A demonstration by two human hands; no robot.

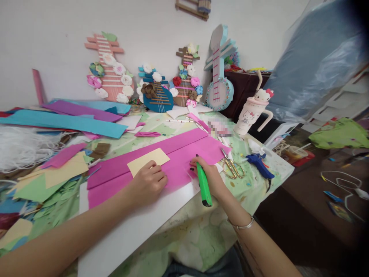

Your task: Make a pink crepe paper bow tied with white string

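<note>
My left hand (150,181), fingers curled, presses a pale yellow paper card (150,157) down onto a magenta sheet of crepe paper (178,169). In my right hand (211,175) is a green utility knife (204,186) with a black end, gripped at a slant over the sheet's right part. Its front tip is hidden by my fingers. Under the magenta paper lies a white board (138,231), jutting out toward me. Gold-handled scissors (232,165) lie just right of my right hand, by the paper's corner.
A blue glue gun (261,165) and a white tumbler (250,115) stand on the right. Blue and purple paper strips (63,121), white string (25,148) and scraps (52,181) cover the left. Flower-decorated craft instruments (158,96) lean on the wall.
</note>
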